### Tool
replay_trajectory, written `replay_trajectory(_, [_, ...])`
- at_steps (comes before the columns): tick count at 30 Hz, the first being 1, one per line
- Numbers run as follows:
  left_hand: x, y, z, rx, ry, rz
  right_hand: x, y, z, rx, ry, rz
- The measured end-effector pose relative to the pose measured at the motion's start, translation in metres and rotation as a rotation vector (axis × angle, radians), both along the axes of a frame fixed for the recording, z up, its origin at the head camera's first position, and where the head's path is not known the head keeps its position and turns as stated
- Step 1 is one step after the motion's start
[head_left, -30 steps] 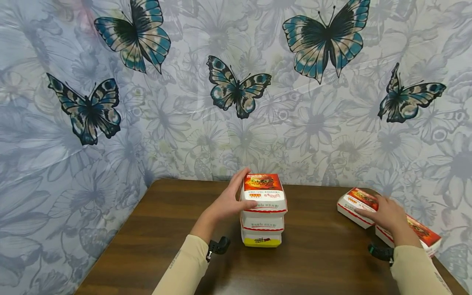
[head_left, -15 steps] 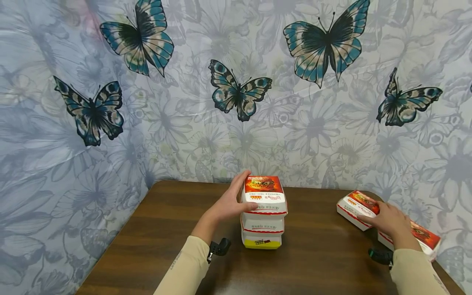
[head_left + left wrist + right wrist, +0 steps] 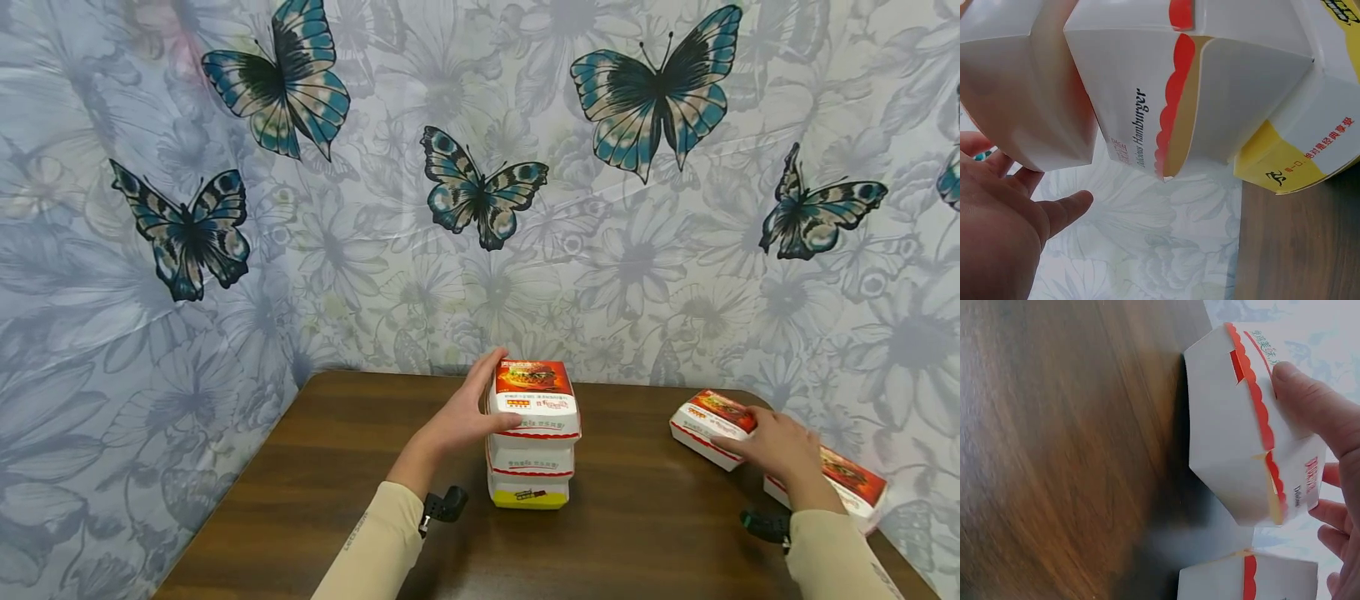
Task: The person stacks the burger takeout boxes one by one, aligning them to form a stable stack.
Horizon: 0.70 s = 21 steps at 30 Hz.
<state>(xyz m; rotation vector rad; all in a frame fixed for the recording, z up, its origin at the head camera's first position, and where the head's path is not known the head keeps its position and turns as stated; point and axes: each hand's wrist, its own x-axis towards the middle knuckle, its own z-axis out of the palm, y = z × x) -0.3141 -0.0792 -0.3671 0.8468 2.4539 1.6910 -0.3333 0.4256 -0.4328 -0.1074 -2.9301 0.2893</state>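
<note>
A stack of white hamburger boxes (image 3: 533,427) stands on the table, with a red burger picture on top and a yellow band at the bottom. My left hand (image 3: 453,421) is spread along the left side of the top box. In the left wrist view its fingertips touch that box, while the straight thumb (image 3: 1066,211) shows a small gap to it. Over at the right, my right hand (image 3: 783,454) grips another hamburger box (image 3: 701,433), thumb on the near side and fingers beyond. A second hamburger box (image 3: 858,492) lies partly hidden behind that hand.
The brown wooden table (image 3: 315,508) ends at the right just beyond the second loose box. A wall covering (image 3: 360,292) with butterflies hangs along its back and left. Dark wrist cameras (image 3: 446,504) sit on both wrists.
The box in my right hand has shifted slightly left, and the gap between it and the second loose box has widened. My left hand and the stack stay put.
</note>
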Motion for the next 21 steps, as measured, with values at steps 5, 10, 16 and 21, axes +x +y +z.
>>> replay_trajectory(5, [-0.001,0.000,0.000,-0.004,0.002,0.002,-0.001,-0.010,0.001,-0.017,0.053,0.022])
replay_trajectory(10, [-0.002,-0.001,-0.002,-0.008,0.003,0.000,-0.002,-0.023,0.006,-0.071,0.058,0.057])
replay_trajectory(16, [-0.002,0.000,-0.001,-0.003,0.009,-0.012,-0.002,-0.037,0.014,-0.202,0.050,0.107])
replay_trajectory(21, [-0.003,0.000,-0.001,-0.005,0.004,0.002,0.000,-0.056,0.030,-0.263,0.079,0.146])
